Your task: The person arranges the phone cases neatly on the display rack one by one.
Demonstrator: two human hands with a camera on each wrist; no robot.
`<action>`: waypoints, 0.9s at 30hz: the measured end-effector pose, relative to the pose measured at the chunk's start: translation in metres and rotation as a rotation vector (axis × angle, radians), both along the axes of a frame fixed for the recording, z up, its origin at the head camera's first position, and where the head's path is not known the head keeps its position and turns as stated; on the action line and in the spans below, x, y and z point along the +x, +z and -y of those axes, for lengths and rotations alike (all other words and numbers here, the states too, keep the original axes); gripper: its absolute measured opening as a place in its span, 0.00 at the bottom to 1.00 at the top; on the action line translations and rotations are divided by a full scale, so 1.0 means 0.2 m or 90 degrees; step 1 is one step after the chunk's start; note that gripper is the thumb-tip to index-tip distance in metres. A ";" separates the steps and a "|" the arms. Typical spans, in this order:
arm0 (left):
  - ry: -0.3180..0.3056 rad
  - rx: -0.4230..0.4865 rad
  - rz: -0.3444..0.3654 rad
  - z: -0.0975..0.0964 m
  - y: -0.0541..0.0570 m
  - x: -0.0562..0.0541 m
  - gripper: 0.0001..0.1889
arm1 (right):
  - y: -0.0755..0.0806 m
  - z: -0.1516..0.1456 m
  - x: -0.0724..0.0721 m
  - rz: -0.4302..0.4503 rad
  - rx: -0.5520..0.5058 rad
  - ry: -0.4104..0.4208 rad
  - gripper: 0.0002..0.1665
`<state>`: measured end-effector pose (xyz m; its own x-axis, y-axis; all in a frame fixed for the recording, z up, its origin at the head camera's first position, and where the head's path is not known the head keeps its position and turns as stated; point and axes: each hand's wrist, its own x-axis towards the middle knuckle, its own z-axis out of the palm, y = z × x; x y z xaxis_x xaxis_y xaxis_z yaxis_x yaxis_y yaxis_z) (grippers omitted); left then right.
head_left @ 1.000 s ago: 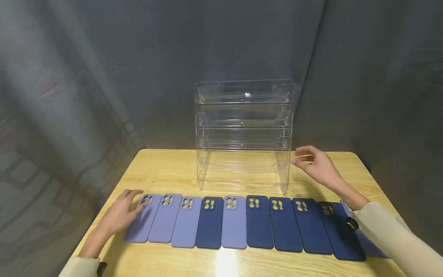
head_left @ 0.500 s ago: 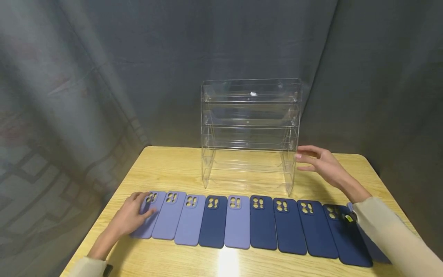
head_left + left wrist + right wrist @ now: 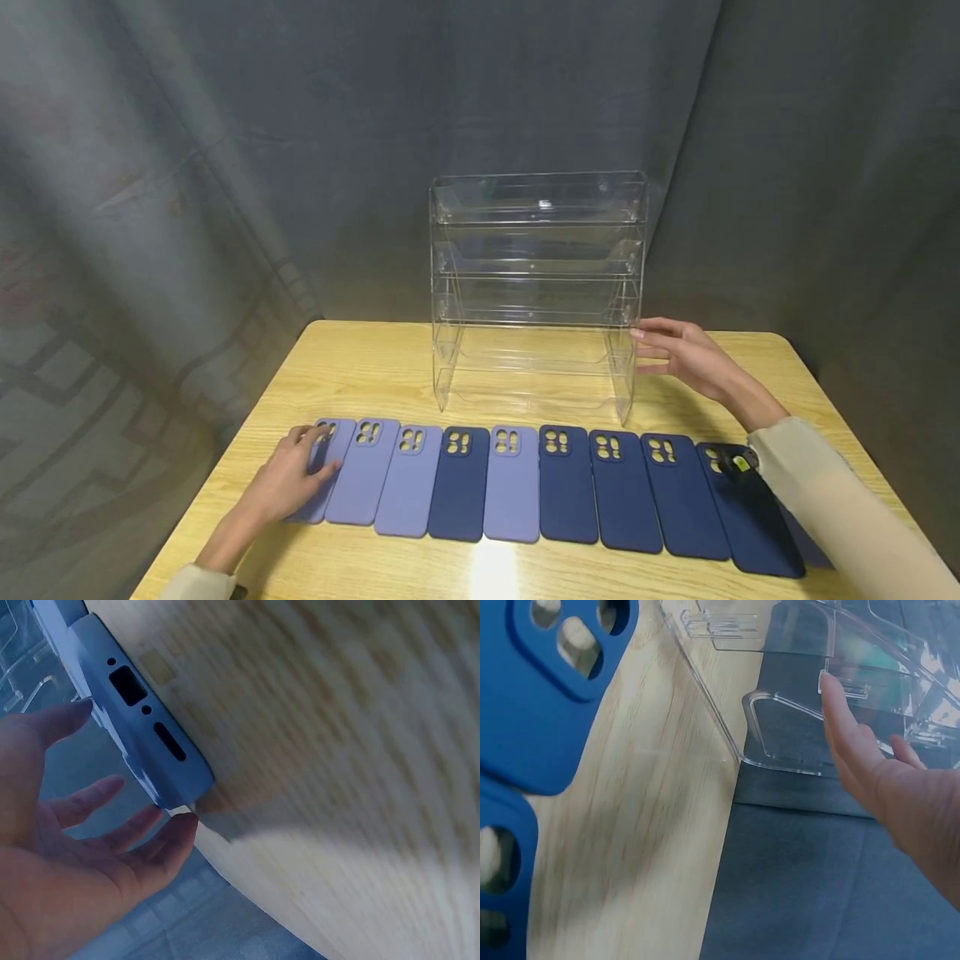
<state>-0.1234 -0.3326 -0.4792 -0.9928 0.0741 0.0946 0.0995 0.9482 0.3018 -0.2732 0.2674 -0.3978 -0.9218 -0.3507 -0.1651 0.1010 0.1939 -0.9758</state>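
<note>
My left hand lies over the leftmost lavender phone case, its thumb on the right side and fingers along the upper left. In the left wrist view, thumb and fingertips touch opposite edges of this case, whose port end faces the camera. At the back stands a clear tiered acrylic rack. My right hand has its fingertips against the rack's right side, fingers extended. The right wrist view shows one finger of that hand touching the clear plastic.
Several more phone cases lie in a row along the wooden table, among them a lavender one and a navy one. The right sleeve partly hides a case at the right end. Grey curtains hang around the table.
My right hand has moved to the rack's right side, its fingers spreading more against it. The left hand has shifted slightly right, farther over the leftmost case. The head view has swayed slightly.
</note>
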 end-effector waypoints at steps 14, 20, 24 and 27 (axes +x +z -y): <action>0.010 -0.007 0.021 0.00 0.01 0.00 0.34 | -0.03 0.00 0.02 0.010 0.008 0.011 0.42; 0.013 -0.007 0.015 -0.01 0.01 -0.01 0.34 | -0.03 0.00 0.02 0.014 0.014 0.012 0.47; 0.020 -0.007 0.019 -0.02 0.02 0.00 0.34 | -0.03 0.00 0.03 0.016 0.027 0.002 0.46; 0.027 -0.006 0.028 -0.02 0.02 0.00 0.34 | -0.02 0.00 0.04 0.008 0.026 -0.011 0.40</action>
